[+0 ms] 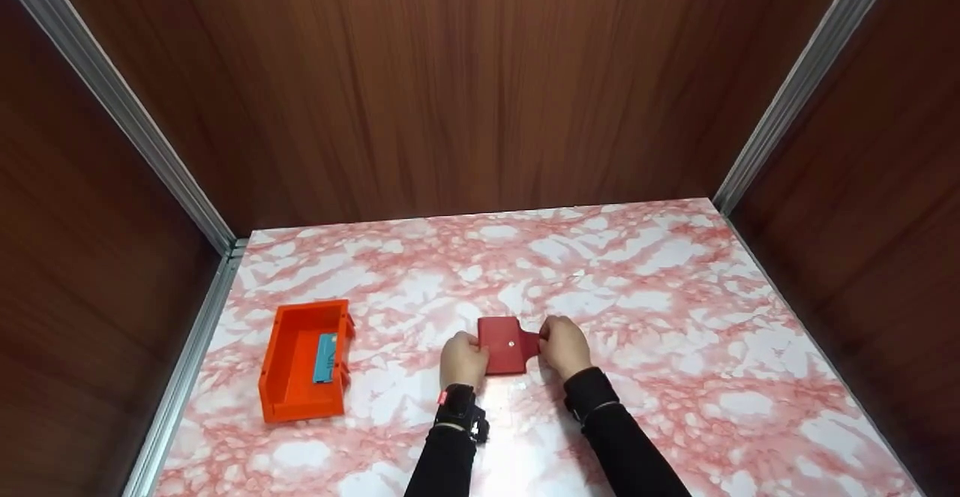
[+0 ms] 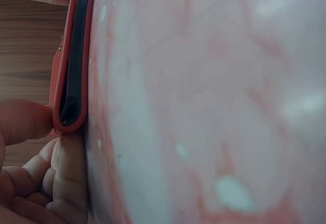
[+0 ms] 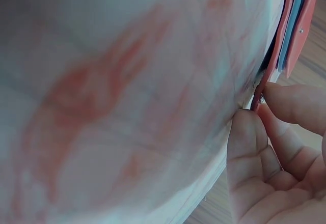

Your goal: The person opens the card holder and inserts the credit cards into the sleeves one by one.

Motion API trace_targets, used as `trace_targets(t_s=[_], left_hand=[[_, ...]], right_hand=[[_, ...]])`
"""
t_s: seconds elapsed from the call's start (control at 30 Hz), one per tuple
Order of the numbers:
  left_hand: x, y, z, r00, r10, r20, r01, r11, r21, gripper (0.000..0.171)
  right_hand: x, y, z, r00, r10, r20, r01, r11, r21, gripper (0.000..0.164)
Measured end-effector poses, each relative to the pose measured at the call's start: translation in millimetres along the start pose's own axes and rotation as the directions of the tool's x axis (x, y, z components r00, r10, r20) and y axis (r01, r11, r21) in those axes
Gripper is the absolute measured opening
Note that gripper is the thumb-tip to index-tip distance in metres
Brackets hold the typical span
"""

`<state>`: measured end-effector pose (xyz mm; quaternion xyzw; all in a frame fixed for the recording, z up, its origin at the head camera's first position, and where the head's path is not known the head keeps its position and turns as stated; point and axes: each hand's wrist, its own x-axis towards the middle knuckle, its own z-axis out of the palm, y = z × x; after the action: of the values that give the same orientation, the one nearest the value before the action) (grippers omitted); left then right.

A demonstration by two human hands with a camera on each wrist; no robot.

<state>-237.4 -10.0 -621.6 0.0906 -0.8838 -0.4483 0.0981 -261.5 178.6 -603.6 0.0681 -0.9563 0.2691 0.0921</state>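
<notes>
A small red wallet (image 1: 501, 347), with a metal snap on its front, lies low over the marbled tabletop between the two hands. My left hand (image 1: 463, 360) pinches its left, folded edge, thumb on top and fingers at the fold. At the other side, my right hand (image 1: 565, 345) holds the end of the strap flap (image 1: 529, 344), which sticks out to the right. In the left wrist view the wallet (image 2: 88, 40) is seen end-on, with a dark inner layer between its red covers. The flap's tip is pinched between thumb and fingers in the right wrist view.
To the left stands an orange open bin (image 1: 304, 411), with a teal printed packet (image 1: 325, 357) lying inside. The pink-and-white tabletop (image 1: 675, 317) is bordered by brown wood-grain panels (image 1: 480, 92) at the back and sides, with metal rails (image 1: 180, 171) at the corners.
</notes>
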Motion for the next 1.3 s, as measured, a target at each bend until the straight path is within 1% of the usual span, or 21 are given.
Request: trace_targets(t_s=[0.13,0.4,0.6,0.77,0.93,1.03,1.1,1.3], left_hand=[[-1.2,1.7,-0.7,1.000,-0.008,0.001,0.008,1.000,-0.005,0.013],[-1.3,3.7,-0.2,0.999,-0.032,0.009,0.032,0.999,0.015,0.012],[-1.2,9.6,-4.5,1.000,-0.016,-0.003,0.016,0.999,0.042,0.016],[0.1,15.2,-4.9,0.998,0.044,-0.049,-0.042,0.998,0.053,0.016],[1.3,26.1,-3.0,0.990,0.113,-0.085,-0.109,0.993,0.045,0.014],[0.5,33.8,0.3,0.980,0.174,-0.096,-0.165,0.982,0.090,0.015],[-0.2,38.4,3.8,0.970,0.220,-0.100,-0.206,0.969,0.134,0.016],[-2.9,50.7,13.3,0.934,0.341,-0.107,-0.311,0.923,0.227,0.022]], right_hand=[[0.8,1.5,1.0,1.000,-0.010,-0.005,0.010,1.000,-0.014,0.019],[-0.5,0.6,1.4,1.000,0.000,0.009,0.000,1.000,-0.010,0.018],[-1.0,0.5,1.7,1.000,0.000,0.007,0.000,1.000,0.006,0.015],[-0.7,-0.7,0.6,1.000,0.017,0.022,-0.017,1.000,0.002,0.016],[0.6,-0.9,1.3,0.999,0.021,0.025,-0.021,1.000,-0.012,0.018],[0.3,-1.4,1.2,0.999,0.023,0.026,-0.022,1.000,-0.016,0.018],[-0.1,-1.9,0.7,0.999,0.023,0.024,-0.022,1.000,-0.018,0.018],[-0.2,-2.4,1.1,1.000,0.016,0.000,-0.016,1.000,-0.022,0.018]])
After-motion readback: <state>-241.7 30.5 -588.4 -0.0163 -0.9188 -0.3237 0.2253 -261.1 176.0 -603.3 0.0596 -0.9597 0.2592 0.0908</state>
